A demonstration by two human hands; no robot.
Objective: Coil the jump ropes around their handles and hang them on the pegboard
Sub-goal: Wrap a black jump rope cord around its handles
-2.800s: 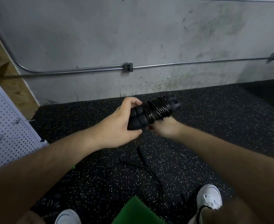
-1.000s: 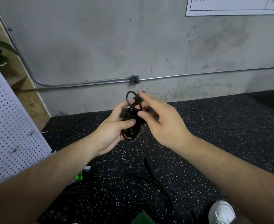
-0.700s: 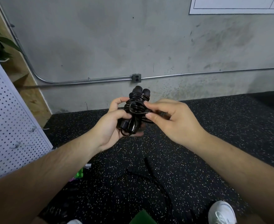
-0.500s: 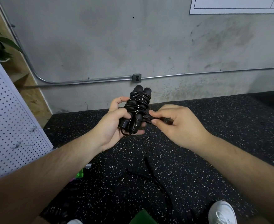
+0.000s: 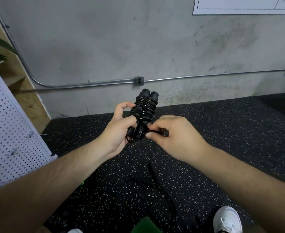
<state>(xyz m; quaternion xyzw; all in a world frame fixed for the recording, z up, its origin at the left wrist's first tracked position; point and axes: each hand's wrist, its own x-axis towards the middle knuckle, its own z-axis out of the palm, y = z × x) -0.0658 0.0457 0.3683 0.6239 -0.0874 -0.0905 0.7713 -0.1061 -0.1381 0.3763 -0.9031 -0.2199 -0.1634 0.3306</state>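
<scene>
rope point(image 5: 144, 111): black, thin glossy cord wound in tight turns round its two handles point(image 5: 147, 94). Held mid-air ahead of the chest, above the floor, well apart from the pegboard.
handles: black stubby cylinders with rounded caps, side by side, near upright, caps up. Lower halves are hidden in the palm.
loose end: a small cord loop point(image 5: 135, 137) hangs under the bundle, and a short strand point(image 5: 155, 131) runs right from it.
left hand point(image 5: 118, 130): fingers and thumb curled round the lower part of the bundle, clamped on it.
right hand point(image 5: 175, 135): thumb and forefinger pinch the strand just beside the bundle, other fingers curled. Whether the strand passes through the loop: can't tell, too dark.
pegboard point(image 5: 9, 132): white sheet with a regular grid of round holes and a few thin wire hooks point(image 5: 12, 153). Stands at far left, tilted in view.
floor rope point(image 5: 157, 187): second black cord, thicker and matte, lying in a loose curve between the arms.
floor point(image 5: 230, 132): black rubber mat, white speckle, grainy.
wall point(image 5: 104, 39): grey concrete, scuffed. A metal conduit point(image 5: 88, 84) runs along it through a small box point(image 5: 139, 81).
other: white shoe point(image 5: 227, 219) lower right, flat green corner point(image 5: 145, 226) at bottom edge.
</scene>
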